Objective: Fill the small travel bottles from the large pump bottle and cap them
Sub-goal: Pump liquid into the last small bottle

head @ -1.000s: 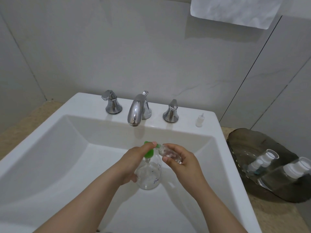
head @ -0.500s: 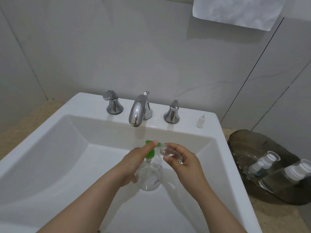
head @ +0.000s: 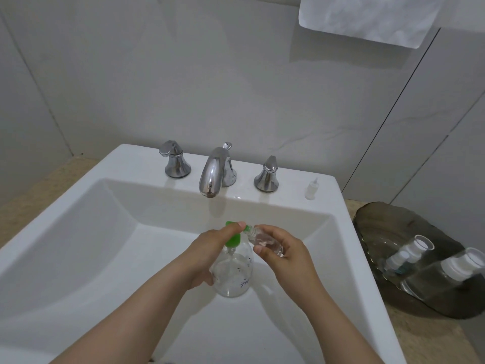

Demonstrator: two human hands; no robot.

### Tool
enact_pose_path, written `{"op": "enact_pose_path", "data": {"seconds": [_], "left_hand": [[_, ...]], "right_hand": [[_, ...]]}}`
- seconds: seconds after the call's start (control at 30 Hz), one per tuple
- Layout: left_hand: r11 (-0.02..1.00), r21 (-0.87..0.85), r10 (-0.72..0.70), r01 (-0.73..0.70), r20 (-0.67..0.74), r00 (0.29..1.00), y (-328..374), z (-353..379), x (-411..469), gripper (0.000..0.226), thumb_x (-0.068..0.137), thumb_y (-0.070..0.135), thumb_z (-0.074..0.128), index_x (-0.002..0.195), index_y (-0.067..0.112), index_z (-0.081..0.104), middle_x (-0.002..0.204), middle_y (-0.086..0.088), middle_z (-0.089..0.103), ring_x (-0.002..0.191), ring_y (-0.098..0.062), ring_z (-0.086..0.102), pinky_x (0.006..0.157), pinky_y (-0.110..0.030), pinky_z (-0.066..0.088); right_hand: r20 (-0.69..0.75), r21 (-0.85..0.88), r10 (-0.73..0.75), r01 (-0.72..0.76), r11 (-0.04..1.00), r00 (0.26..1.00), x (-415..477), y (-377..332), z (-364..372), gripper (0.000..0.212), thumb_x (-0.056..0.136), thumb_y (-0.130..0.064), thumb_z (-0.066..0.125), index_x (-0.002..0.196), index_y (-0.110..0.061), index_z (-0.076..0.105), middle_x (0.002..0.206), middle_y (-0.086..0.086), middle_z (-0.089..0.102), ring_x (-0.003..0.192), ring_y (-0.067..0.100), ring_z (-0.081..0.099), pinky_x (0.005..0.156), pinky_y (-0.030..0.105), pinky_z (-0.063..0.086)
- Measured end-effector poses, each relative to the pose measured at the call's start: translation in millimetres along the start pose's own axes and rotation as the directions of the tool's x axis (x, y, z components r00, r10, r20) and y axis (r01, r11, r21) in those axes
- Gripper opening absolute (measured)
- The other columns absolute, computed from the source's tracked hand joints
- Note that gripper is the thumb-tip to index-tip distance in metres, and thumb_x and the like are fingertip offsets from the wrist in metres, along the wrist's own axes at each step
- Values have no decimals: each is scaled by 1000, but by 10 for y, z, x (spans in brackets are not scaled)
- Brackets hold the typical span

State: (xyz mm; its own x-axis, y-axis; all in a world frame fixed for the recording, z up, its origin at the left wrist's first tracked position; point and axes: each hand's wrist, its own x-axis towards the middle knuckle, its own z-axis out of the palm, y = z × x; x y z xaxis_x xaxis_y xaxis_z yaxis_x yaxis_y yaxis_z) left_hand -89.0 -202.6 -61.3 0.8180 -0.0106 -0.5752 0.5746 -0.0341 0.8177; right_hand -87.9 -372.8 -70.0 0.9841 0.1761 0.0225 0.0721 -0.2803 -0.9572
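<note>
The pump bottle stands in the sink, with my left hand around it. Just right of it, my right hand holds a travel bottle with its mouth at the pump's nozzle. Behind, on the sink's ledge, the faucet sits between two handles, and a small cap stands further right. On the bench to the right, a tray holds two bottles.

The only lettering in view was a short blue script mark low on the right side of the clear pump bottle. It was too small and blurred to be read, as were a few dark specks higher up.
</note>
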Motion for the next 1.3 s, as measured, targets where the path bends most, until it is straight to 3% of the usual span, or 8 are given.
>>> {"op": "enact_pose_path", "data": {"seconds": [0.2,0.37,0.53,0.77,0.93,1.1,1.2,1.3], "left_hand": [[1000,14,13,-13,-12,1000,-15,-1,16,97,41,80,63,123,28,63,136,-4,55,123,-37,53,100,-60,45],[1000,19,-7,7,10,1000,-3,-5,-12,104,42,86,60,132,34,57,142,2,51,130,-34,47,104,-64,40],[1000,4,-9,9,34,999,16,-10,-43,117,39,92,57,141,33,49,149,2,44,138,-36,40,105,-64,37],[1000,-1,-15,15,34,999,20,-15,-43,117,40,89,59,141,31,49,150,1,43,139,-37,39,104,-64,37],[1000,3,-9,9,21,1000,12,-14,-26,111,39,85,62,135,29,55,143,-2,50,131,-37,47,106,-64,38],[1000,13,-6,6,-1,1000,5,-10,-13,99,38,78,64,122,27,63,136,-4,55,121,-37,54,98,-56,46],[1000,15,0,0,-1,1000,3,-7,-6,98,39,78,63,122,27,63,136,-3,55,123,-37,53,94,-53,46],[1000,20,4,-4,-6,1000,-1,-5,6,96,40,79,63,122,29,64,134,-2,56,121,-36,54,99,-58,46]], "right_hand": [[0,-16,16,-16,1000,1000,-2,0,1,32,86,-10,69,113,-26,68,99,-14,70,88,-1,63,83,16,48],[3,-3,0,0,1000,1000,-3,-14,4,31,86,-10,68,113,-26,67,98,-15,70,87,-4,62,76,6,45],[-8,24,-25,25,999,1000,0,-33,7,30,87,-12,68,112,-27,68,96,-16,71,88,-5,62,76,7,45],[-10,29,-24,24,999,1000,-6,-39,5,30,87,-12,68,112,-28,67,97,-14,71,86,-4,62,78,10,46],[3,29,-11,10,1000,1000,-4,-28,5,30,88,-10,67,112,-28,67,98,-15,71,89,-3,64,83,15,49],[25,-4,14,-14,1000,1000,-3,29,14,31,87,-9,67,112,-26,67,101,-13,71,94,4,64,89,26,51],[27,-15,13,-13,1000,1000,0,30,13,31,86,-7,67,110,-27,68,96,-15,71,88,3,63,84,23,51],[25,-3,15,-15,1000,1000,-2,21,5,31,86,-7,66,110,-27,68,95,-16,71,88,1,64,85,21,51]]}}
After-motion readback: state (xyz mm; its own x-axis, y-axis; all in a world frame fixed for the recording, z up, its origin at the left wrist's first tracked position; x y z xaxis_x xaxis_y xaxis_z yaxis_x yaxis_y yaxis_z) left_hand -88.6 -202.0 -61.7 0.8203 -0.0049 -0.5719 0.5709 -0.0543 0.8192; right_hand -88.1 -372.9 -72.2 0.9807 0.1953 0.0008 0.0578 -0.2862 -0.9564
